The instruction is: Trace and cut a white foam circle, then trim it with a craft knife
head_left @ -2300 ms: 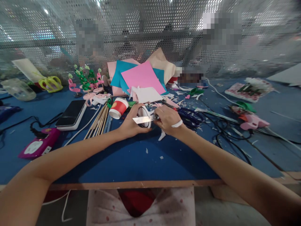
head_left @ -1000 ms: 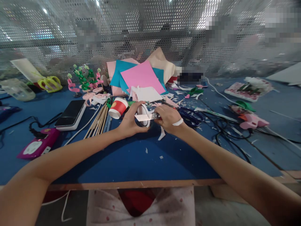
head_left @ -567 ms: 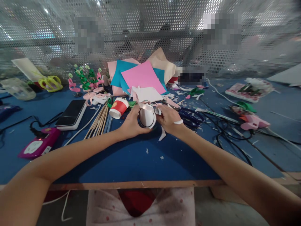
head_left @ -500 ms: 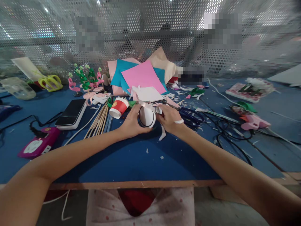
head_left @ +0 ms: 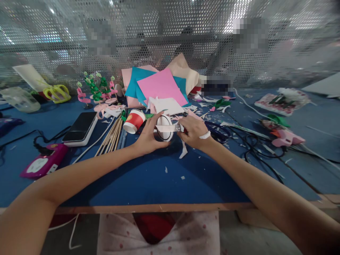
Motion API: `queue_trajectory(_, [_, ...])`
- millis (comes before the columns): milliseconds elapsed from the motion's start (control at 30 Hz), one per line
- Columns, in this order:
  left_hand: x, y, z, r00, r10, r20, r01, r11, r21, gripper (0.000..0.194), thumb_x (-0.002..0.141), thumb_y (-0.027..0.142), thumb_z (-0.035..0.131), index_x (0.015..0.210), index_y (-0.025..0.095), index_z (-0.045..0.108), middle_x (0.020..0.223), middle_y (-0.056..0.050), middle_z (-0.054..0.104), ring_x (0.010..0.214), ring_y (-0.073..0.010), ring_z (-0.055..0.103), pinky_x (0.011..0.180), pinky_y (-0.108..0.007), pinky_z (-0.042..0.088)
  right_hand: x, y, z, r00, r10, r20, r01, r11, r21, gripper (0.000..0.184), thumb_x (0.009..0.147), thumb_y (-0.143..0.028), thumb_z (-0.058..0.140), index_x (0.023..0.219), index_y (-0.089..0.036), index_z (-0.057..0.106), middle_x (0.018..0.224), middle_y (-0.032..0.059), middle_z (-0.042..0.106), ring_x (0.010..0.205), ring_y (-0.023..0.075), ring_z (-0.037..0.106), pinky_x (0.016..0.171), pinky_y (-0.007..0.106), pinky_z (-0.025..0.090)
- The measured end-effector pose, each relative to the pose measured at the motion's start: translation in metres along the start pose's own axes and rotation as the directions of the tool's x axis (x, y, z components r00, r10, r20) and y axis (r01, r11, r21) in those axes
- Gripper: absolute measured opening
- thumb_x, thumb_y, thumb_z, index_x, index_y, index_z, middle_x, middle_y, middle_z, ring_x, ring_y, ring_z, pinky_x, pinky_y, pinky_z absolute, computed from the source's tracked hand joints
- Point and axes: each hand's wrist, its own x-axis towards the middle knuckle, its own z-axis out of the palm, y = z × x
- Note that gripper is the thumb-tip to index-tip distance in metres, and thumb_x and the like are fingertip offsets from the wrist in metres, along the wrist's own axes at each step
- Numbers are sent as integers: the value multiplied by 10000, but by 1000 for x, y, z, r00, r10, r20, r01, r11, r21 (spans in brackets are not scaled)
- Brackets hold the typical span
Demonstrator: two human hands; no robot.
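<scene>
My left hand (head_left: 148,137) curves its thumb and fingers around a round white piece (head_left: 164,132) with a dark ring near its edge. The piece is tilted, and its far side is hidden. My right hand (head_left: 193,131) is closed on a flat, shiny, pale strip-like tool (head_left: 168,128), which reaches left across the white piece. Its grip end is mostly covered by my fingers; whether it is a scissors blade I cannot tell. A white band (head_left: 205,135) sits on my right wrist. Just left of my left hand, a red and white paper cup (head_left: 134,121) lies tipped.
Pink and blue sheets (head_left: 162,85) are piled at the back. Wooden sticks (head_left: 109,136), a black-topped device (head_left: 81,126) and a magenta power strip (head_left: 45,161) lie left. Dark cables (head_left: 255,145) and paper scraps spread right. A perforated metal screen (head_left: 170,35) stands behind.
The white piece has turned so that it looks narrower. The shiny strip-like tool has come down from its upper edge to across its middle. My right hand has shifted slightly right.
</scene>
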Motion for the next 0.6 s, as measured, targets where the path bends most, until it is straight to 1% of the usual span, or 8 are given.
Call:
queue_trajectory(67, [0,0,0,1000,-13,21,14,999,-35,941,566,270,805,1366,292,311,1367,-110,343,1237,-318,407,850,-448,541,1,-1,-1,1000,-3,9,3,1000,-14,31,701,-233,451,685,-210,463,644,70,556,651,214,463,618,319,351])
queue_trajectory(167, [1,0,0,999,-36,-12,35,997,-75,943,541,335,825,1343,265,333,1382,-123,327,1276,-332,361,902,-472,510,1,-3,-3,999,-18,32,19,999,-33,41,709,-235,462,701,-202,487,650,73,557,657,215,461,608,316,342])
queue_trajectory(300, [2,3,1,992,-106,-62,98,988,-122,818,560,338,800,1259,190,401,1277,-141,424,1177,-304,464,853,-428,533,1,-4,-3,999,-41,34,43,998,-39,85,727,-247,453,734,-187,513,648,78,558,654,218,459,594,318,337])
queue_trajectory(400, [3,5,2,990,-125,-66,111,976,-185,794,556,336,793,1237,195,410,1222,-116,465,1067,-256,540,792,-378,557,1,-1,-2,999,-37,19,38,999,-31,104,735,-250,437,741,-184,518,654,78,564,661,216,466,600,315,347])
queue_trajectory(467, [3,6,2,989,-126,-75,109,973,-203,795,560,345,789,1244,211,407,1236,-108,453,1034,-237,556,778,-369,564,0,0,0,999,-36,11,37,999,-26,101,733,-240,429,731,-186,514,669,80,573,672,214,474,608,313,354])
queue_trajectory(600, [2,4,1,993,-101,-54,90,980,-179,842,554,363,790,1280,197,397,1294,-131,396,1051,-248,553,819,-404,558,0,1,0,998,-40,38,41,999,-21,95,742,-253,434,731,-188,502,684,84,577,677,217,475,607,316,352])
